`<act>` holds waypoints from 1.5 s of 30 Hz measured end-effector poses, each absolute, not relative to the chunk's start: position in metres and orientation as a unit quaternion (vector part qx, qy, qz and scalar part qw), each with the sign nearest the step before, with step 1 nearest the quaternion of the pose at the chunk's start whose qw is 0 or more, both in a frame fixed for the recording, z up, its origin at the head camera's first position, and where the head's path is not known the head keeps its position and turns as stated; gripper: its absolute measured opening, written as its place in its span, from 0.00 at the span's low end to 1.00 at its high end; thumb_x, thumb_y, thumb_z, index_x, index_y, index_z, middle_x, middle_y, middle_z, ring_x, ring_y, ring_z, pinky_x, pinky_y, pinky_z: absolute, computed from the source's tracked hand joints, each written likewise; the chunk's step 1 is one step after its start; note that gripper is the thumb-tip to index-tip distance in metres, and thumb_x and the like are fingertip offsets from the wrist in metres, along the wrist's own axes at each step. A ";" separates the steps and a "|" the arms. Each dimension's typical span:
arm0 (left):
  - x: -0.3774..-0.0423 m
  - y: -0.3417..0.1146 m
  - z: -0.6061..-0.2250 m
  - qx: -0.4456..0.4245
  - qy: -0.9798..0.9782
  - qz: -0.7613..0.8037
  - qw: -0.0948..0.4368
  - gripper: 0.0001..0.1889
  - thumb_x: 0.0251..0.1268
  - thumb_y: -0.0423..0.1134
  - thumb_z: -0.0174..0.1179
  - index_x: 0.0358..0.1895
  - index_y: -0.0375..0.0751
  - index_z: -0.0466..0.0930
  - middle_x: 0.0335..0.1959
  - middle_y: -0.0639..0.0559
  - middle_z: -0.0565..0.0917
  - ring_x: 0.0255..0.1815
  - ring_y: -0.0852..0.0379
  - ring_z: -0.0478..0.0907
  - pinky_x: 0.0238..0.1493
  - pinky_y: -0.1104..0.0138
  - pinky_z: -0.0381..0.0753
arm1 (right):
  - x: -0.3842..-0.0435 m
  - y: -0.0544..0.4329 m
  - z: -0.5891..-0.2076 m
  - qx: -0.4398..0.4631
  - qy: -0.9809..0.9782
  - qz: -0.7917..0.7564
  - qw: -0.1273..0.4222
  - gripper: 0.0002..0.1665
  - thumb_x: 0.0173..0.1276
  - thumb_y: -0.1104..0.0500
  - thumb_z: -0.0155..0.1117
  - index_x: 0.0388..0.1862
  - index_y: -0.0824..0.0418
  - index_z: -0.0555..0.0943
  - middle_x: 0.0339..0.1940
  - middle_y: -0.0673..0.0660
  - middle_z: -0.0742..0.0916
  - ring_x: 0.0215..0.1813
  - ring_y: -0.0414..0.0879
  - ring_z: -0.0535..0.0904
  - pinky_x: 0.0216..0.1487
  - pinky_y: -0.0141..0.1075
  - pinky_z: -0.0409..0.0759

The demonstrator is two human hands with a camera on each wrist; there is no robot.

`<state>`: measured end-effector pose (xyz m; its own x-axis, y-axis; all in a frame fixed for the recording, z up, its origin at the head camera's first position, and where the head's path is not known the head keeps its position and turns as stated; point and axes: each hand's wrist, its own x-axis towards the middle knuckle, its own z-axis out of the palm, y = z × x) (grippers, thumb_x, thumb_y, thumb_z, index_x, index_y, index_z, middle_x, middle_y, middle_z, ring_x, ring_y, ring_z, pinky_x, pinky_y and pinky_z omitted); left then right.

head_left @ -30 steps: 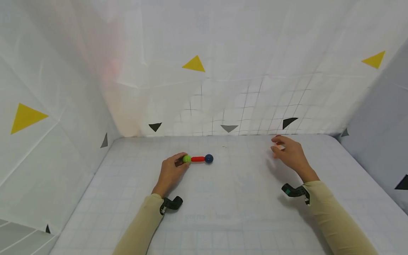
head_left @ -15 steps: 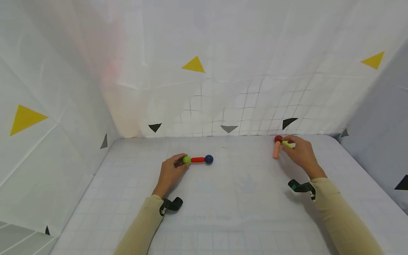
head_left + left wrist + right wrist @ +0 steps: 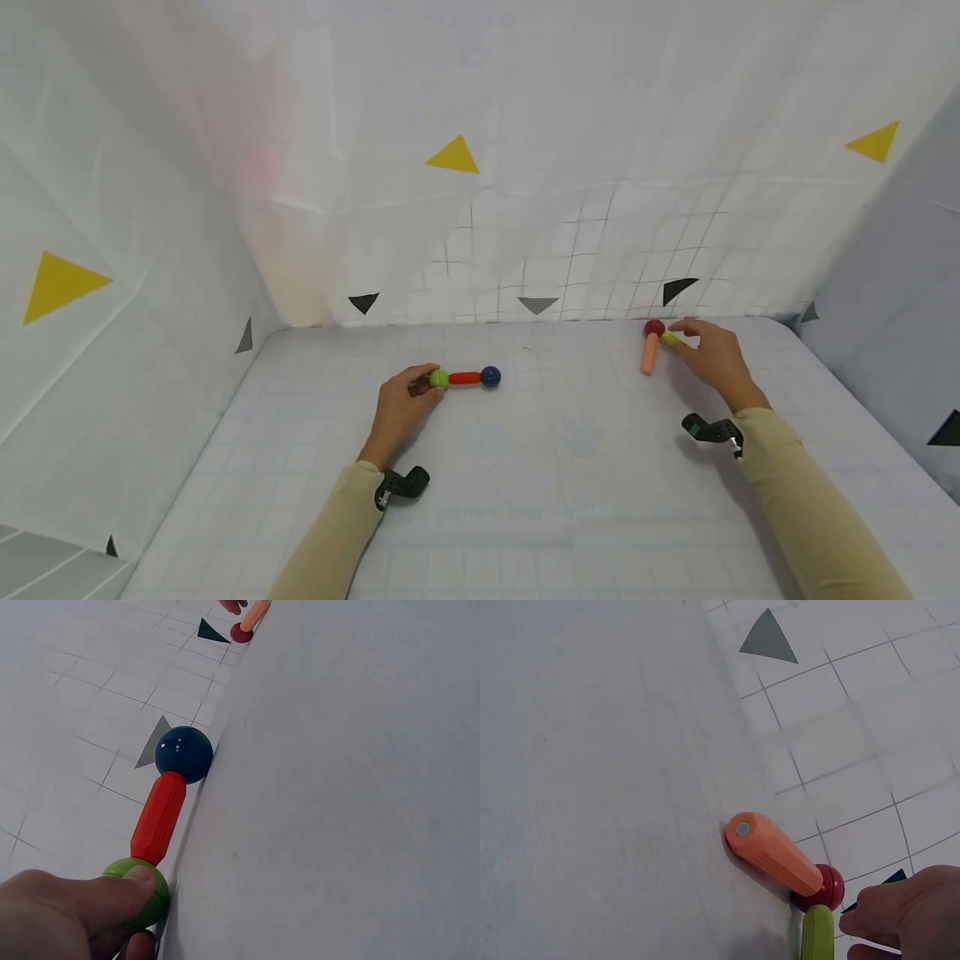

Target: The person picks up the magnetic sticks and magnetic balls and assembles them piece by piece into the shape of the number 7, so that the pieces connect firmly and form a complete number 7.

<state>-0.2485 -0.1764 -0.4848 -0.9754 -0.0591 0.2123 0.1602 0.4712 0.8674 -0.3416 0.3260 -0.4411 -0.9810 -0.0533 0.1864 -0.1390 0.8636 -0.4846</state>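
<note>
My left hand (image 3: pixel 397 408) pinches a green ball (image 3: pixel 156 904) between thumb and fingers. A red rod (image 3: pixel 159 817) joins that ball to a dark blue ball (image 3: pixel 184 754), making one straight piece low over the table. Far to the right, a dark red ball (image 3: pixel 825 889) joins an orange rod (image 3: pixel 772 851) and a yellow-green rod (image 3: pixel 818 934) in a V shape. Bent fingers of my right hand (image 3: pixel 716 358) are at the yellow-green rod. Whether they grip it or only sit beside it is unclear, since part of the rod is hidden.
The white table (image 3: pixel 525 467) has a faint grid and meets a white sheet wall (image 3: pixel 600 100) just behind the V-shaped piece. Yellow (image 3: pixel 453 156) and dark triangles (image 3: pixel 678 289) mark the walls. Black wrist cameras (image 3: pixel 405 483) sit on both sleeves.
My right hand has shifted right, off the orange rod toward the yellow-green one, uncovering the red ball and orange rod. My left hand and its piece have stayed nearly still.
</note>
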 end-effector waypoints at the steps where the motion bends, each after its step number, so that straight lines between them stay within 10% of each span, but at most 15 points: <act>1: -0.249 -0.176 -0.485 -0.029 -0.851 -0.514 0.107 0.21 0.67 0.34 0.71 0.63 0.45 0.85 0.55 0.49 0.85 0.52 0.51 0.82 0.56 0.58 0.83 | -0.343 0.327 -0.443 0.051 -0.962 0.257 0.082 0.20 0.77 0.62 0.63 0.63 0.69 0.79 0.60 0.77 0.79 0.60 0.74 0.74 0.56 0.68 0.75; 36: -0.251 -0.176 -0.486 -0.029 -0.850 -0.515 0.110 0.21 0.67 0.33 0.71 0.62 0.43 0.85 0.53 0.49 0.86 0.50 0.52 0.82 0.54 0.59 0.84 | -0.353 0.330 -0.456 0.066 -0.965 0.250 0.042 0.23 0.75 0.67 0.61 0.67 0.68 0.76 0.64 0.74 0.79 0.60 0.71 0.74 0.58 0.66 0.75; 45: -0.251 -0.177 -0.489 -0.031 -0.851 -0.513 0.110 0.21 0.67 0.34 0.71 0.63 0.44 0.85 0.53 0.51 0.86 0.51 0.54 0.82 0.55 0.60 0.84 | -0.349 0.318 -0.458 0.079 -0.957 0.259 0.108 0.23 0.73 0.64 0.67 0.63 0.72 0.79 0.61 0.75 0.80 0.61 0.73 0.73 0.61 0.69 0.71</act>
<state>-0.2513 -0.1773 -0.4886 -0.9741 -0.0598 0.2182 0.1651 0.4717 0.8662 -0.3495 0.3178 -0.4576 -0.9642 -0.0952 0.2473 -0.2069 0.8538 -0.4777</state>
